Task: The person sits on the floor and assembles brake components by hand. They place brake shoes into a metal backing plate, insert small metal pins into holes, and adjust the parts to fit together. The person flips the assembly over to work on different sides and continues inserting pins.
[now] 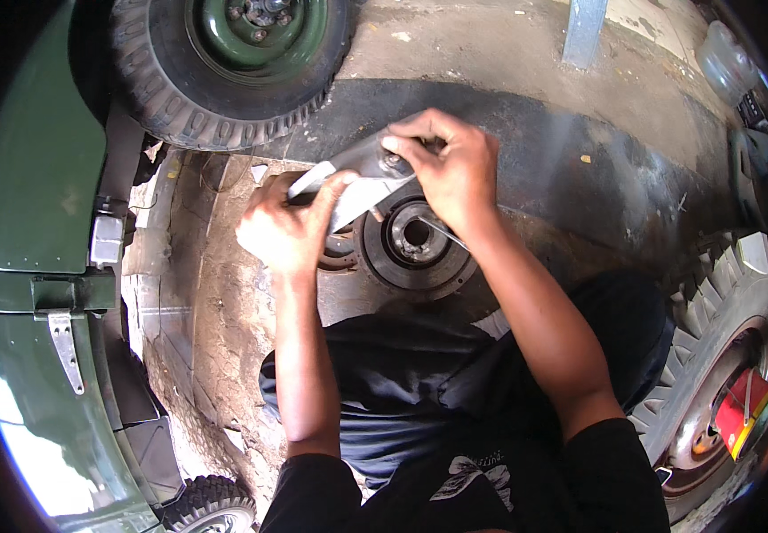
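Both hands hold one flat grey metal piece (368, 163) in front of me, with a light strip along it and a round bolt-like spot near its right end. My left hand (282, 222) is closed round the left end, its thumb pressed along the lower side. My right hand (455, 164) pinches the right end between thumb and fingers. The exact kind of the piece does not show. Below it on the ground lies a round dark metal disc (411, 275) with a hub in its middle. A thin metal rod (446, 233) is partly hidden by my right forearm.
A green-rimmed tyre (224, 124) stands at the far left, beside a green vehicle body (33, 160). At the right a chunky tyre (713, 302) stands next to a red can (744, 413). A dark mat (571, 169), a metal post (585, 35) and a clear plastic bottle (726, 67) are farther off.
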`<state>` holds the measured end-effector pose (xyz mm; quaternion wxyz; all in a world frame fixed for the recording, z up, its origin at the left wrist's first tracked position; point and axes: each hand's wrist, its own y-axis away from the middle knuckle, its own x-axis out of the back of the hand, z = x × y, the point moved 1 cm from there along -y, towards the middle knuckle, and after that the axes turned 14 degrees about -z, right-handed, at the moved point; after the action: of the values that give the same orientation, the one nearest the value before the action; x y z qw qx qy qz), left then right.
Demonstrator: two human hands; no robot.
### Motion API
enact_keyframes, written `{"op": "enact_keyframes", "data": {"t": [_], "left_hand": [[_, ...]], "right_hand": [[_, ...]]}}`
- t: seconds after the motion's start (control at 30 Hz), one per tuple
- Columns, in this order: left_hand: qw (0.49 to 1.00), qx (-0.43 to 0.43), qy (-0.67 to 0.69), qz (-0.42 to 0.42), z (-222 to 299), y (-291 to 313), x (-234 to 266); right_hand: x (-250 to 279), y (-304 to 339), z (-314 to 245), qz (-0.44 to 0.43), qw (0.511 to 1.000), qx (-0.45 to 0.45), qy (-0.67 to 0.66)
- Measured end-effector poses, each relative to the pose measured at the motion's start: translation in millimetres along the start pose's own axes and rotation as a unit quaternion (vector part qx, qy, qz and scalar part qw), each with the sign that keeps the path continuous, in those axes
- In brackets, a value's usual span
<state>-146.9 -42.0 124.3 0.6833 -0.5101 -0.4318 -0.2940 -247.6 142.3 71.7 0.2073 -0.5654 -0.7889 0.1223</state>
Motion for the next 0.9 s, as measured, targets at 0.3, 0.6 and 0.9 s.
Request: {"op": "enact_keyframes", "data": {"t": [0.3, 0.6, 0.9], "left_hand": [[1.000, -0.015, -0.002, 0.001, 0, 5, -1], [1.000, -0.007, 0.008, -0.011, 7, 2, 4], [0.998, -0.036, 0.042, -0.019, -6, 9, 7]], "right_hand": [[9, -7, 20, 0.031, 0.998, -0.058, -0.022], [11, -18, 26, 0.045, 0.997, -0.039, -0.040], [12, -14, 37, 0.059, 0.994, -0.090, -0.029]]}}
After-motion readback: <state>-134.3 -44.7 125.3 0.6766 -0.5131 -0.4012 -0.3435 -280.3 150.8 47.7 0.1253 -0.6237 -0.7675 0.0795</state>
